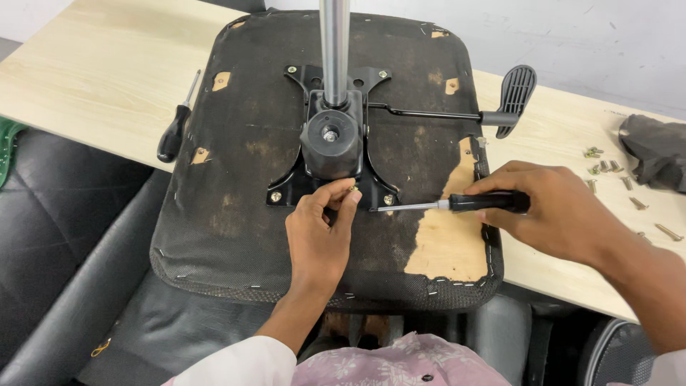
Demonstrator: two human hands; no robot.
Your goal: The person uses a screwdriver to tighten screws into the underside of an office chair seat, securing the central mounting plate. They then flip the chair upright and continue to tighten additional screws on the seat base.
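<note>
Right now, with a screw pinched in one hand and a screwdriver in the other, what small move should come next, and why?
Probably seat the screw in the plate hole, then bring the screwdriver tip onto its head. The left hand pinches the screw at the plate's front edge, and the right hand holds the driver level, its tip just short of it.

A small brass-coloured screw (354, 188) sits pinched upright at the black mounting plate (371, 191) — near edge. A black-handled screwdriver (457, 204) lies level, tip pointing left.
</note>
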